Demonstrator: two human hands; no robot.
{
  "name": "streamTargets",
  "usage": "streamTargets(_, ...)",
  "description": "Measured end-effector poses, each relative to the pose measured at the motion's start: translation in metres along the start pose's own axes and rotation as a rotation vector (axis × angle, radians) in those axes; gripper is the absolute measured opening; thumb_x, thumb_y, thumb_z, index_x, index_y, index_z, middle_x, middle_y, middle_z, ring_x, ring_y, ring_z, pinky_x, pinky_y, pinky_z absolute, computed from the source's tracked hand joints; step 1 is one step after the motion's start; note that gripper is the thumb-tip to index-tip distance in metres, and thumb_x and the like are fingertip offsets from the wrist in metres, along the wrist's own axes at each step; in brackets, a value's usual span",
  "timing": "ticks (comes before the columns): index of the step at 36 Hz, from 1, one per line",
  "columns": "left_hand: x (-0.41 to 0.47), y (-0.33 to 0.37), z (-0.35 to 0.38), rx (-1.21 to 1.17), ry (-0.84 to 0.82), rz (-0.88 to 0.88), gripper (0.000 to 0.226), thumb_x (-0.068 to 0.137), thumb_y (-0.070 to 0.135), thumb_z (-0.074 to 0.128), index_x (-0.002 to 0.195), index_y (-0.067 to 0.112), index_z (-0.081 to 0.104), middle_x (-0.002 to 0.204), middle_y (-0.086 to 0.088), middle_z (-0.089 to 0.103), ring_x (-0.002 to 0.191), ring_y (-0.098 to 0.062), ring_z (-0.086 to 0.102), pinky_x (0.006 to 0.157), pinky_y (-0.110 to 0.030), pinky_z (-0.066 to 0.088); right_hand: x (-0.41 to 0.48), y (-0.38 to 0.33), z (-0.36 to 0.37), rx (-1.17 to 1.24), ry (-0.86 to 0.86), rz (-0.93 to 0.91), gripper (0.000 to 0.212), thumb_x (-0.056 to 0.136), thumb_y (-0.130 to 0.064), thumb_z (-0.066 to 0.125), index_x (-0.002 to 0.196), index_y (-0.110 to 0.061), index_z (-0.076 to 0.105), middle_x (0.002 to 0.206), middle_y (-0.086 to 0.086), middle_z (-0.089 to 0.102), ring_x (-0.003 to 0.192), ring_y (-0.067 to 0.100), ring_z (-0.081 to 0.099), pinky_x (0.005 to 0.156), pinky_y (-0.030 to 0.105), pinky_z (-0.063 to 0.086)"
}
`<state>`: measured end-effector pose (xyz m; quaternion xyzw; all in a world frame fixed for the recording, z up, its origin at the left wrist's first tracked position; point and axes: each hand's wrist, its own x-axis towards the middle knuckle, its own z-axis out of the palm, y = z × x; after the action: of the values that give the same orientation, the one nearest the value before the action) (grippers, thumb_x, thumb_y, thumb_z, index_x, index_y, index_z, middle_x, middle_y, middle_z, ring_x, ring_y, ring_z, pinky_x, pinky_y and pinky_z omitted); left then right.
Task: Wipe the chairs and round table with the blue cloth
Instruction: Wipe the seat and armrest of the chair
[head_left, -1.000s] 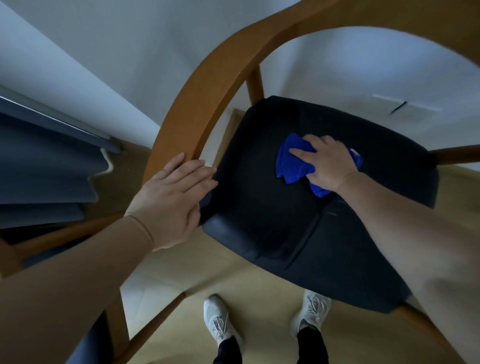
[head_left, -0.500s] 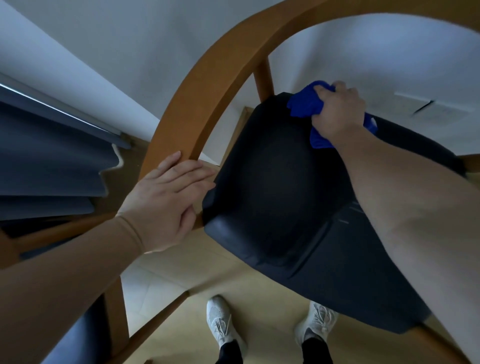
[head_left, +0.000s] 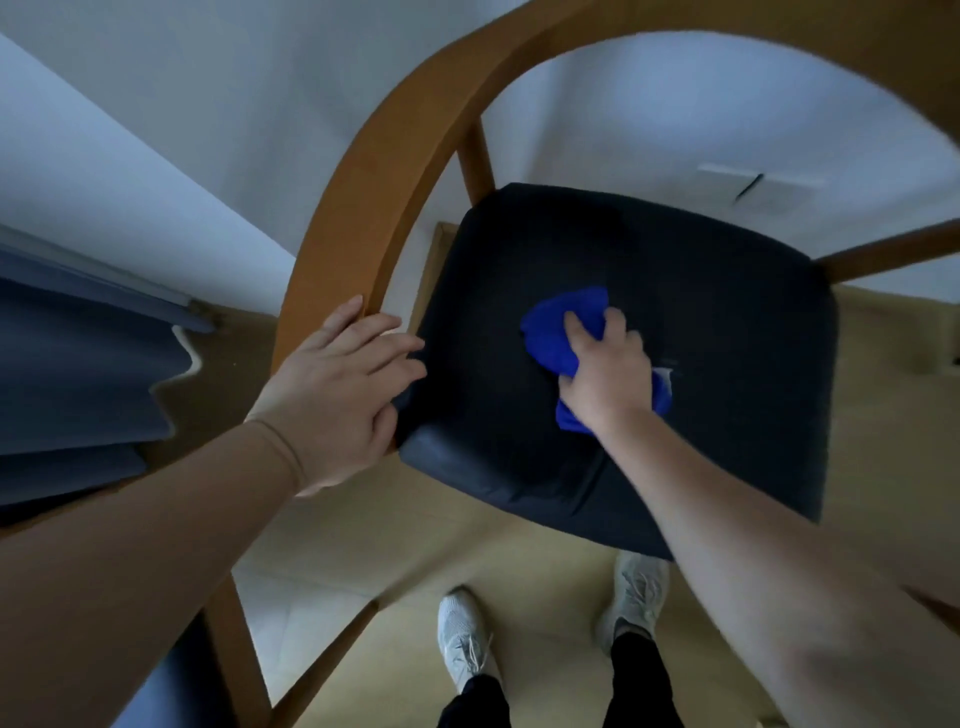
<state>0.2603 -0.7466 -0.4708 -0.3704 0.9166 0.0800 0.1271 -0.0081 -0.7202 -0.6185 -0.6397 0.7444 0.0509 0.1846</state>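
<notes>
The blue cloth is bunched up near the middle of the dark seat of a wooden chair. It is pressed down flat on the seat by the right hand, whose fingers are curled over the top of it, so the cloth is held and pushed at once. A bit of the cloth sticks out past the fingers and a bit more sticks out near the wrist. The left hand is laid open and flat on the near left corner of the seat, just beside the curved wooden armrest, and nothing is held in it; the chair seems to be kept steady this way. Under the chair, a pale floor and two white shoes can be seen. A grey curtain hangs at the left by the wall. The seat looks to be in the middle of being wiped, though it cannot be told which parts are clean. The wooden frame probably has to be wiped too. No round table is seen, so it is likely left to do, along with any other chairs.
</notes>
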Motion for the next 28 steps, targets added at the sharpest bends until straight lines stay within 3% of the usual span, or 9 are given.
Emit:
streamTargets(3, 0.001, -0.001, -0.002, 0.047, -0.029, 0.077, 0.045, 0.086, 0.029, 0.032, 0.113, 0.018, 0.065, 0.122, -0.004, 0.062, 0.125, -0.027, 0.047, 0.115, -0.047, 0.018, -0.063, -0.008, 0.025, 0.008, -0.051, -0.011, 0.079, 0.075, -0.036, 0.071, 0.146, -0.028, 0.036, 0.145, 0.019, 0.029, 0.102, 0.039, 0.047, 0.079, 0.045, 0.051)
streamTargets(7, 0.003, 0.0, -0.002, 0.089, -0.038, 0.093, 0.044, 0.086, 0.028, 0.032, 0.113, 0.019, 0.065, 0.118, -0.004, 0.064, 0.119, -0.025, 0.05, 0.116, -0.045, 0.015, -0.133, -0.004, 0.052, 0.052, -0.024, -0.123, 0.086, 0.05, -0.026, 0.085, 0.131, -0.022, 0.057, 0.13, 0.021, 0.048, 0.082, 0.038, 0.053, 0.064, 0.045, 0.053)
streamTargets(12, 0.004, 0.001, 0.0, 0.134, -0.029, 0.089, 0.044, 0.085, 0.028, 0.034, 0.114, 0.017, 0.065, 0.116, -0.005, 0.064, 0.116, -0.025, 0.053, 0.117, -0.046, 0.015, -0.158, 0.007, 0.059, 0.079, 0.003, -0.23, 0.083, 0.047, -0.021, 0.082, 0.128, -0.022, 0.06, 0.129, 0.016, 0.04, 0.078, 0.035, 0.054, 0.062, 0.043, 0.051)
streamTargets(16, 0.016, 0.016, 0.005, 0.212, -0.113, 0.066, 0.043, 0.085, 0.024, 0.049, 0.126, 0.014, 0.058, 0.125, -0.006, 0.059, 0.121, -0.026, 0.049, 0.116, -0.045, 0.015, -0.156, 0.007, 0.057, 0.102, -0.018, -0.229, 0.081, 0.048, -0.022, 0.083, 0.126, -0.023, 0.061, 0.128, 0.016, 0.04, 0.078, 0.034, 0.054, 0.06, 0.043, 0.05)
streamTargets(22, 0.02, 0.066, 0.031, -0.017, -0.066, 0.054, 0.039, 0.075, 0.014, 0.054, 0.112, 0.007, 0.066, 0.11, -0.009, 0.066, 0.101, -0.03, 0.062, 0.096, -0.042, 0.044, -0.15, 0.015, 0.054, 0.086, -0.069, -0.281, 0.081, 0.051, -0.024, 0.083, 0.128, -0.025, 0.059, 0.127, 0.017, 0.049, 0.079, 0.033, 0.055, 0.062, 0.043, 0.05)
streamTargets(28, 0.039, 0.082, 0.05, -0.117, -0.066, 0.058, 0.04, 0.073, 0.017, 0.048, 0.107, 0.008, 0.067, 0.106, -0.008, 0.067, 0.093, -0.029, 0.064, 0.085, -0.039, 0.051, -0.151, 0.041, 0.052, 0.097, -0.019, -0.25, 0.077, 0.055, -0.021, 0.08, 0.129, -0.024, 0.058, 0.128, 0.017, 0.05, 0.082, 0.035, 0.054, 0.066, 0.046, 0.051)
